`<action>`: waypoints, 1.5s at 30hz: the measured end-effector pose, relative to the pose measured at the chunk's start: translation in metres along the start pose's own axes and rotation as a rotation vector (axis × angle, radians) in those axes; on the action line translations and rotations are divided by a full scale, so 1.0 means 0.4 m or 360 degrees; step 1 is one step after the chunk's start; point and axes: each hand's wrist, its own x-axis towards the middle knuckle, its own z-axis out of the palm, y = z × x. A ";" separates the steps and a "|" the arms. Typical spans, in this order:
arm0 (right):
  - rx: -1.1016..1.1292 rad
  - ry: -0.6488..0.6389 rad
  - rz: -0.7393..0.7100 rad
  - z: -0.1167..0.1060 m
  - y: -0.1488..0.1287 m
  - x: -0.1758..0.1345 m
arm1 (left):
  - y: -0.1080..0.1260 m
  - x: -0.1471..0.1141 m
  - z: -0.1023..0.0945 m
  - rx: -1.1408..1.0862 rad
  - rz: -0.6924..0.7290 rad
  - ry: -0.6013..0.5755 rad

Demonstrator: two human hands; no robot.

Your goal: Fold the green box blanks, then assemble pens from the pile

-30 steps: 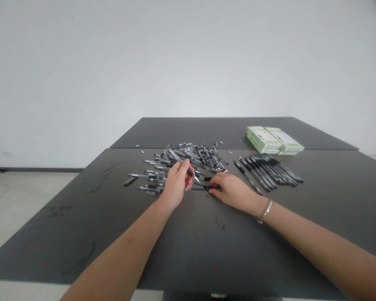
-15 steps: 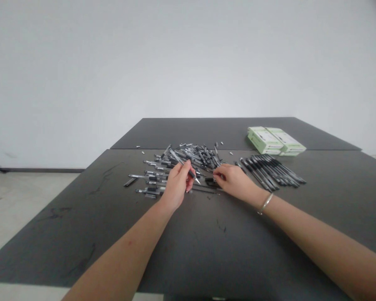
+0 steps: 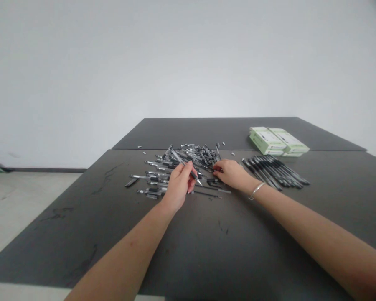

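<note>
My left hand (image 3: 179, 184) is closed around a clear-barrelled pen (image 3: 192, 174), uncapped, its silver tip pointing down and to the right. To its right, my right hand (image 3: 230, 172) rests at the near right edge of a heap of pens and pen parts (image 3: 202, 154). The fingers of that hand are bent together, and what they hold, if anything, is hidden. Just below these fingers lie black caps (image 3: 213, 182). Thin refills (image 3: 208, 194) lie on the table between the hands. Several pens (image 3: 156, 173) lie in a rough row left of my left hand.
A row of capped black pens (image 3: 274, 171) lies slanted on the right. Behind it stand green and white boxes (image 3: 278, 141). Small pale tips (image 3: 139, 146) are scattered near the seam of the dark table (image 3: 188, 251). A plain wall rises behind.
My right hand has shifted slightly up and away from the black caps, uncovering more of them and the refill ends. My left hand still holds the pen in nearly the same place.
</note>
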 end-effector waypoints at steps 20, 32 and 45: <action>0.2410 -0.0020 0.0107 -0.075 -0.045 -0.126 | 0.023 -0.054 0.026 0.0856 0.0111 -0.0689; 0.2651 0.0158 0.0105 -0.085 -0.040 -0.140 | 0.025 -0.068 0.019 0.1122 0.0146 -0.0963; 0.2522 0.0204 0.0095 -0.082 -0.023 -0.147 | 0.035 -0.069 0.025 0.1149 0.0172 -0.0970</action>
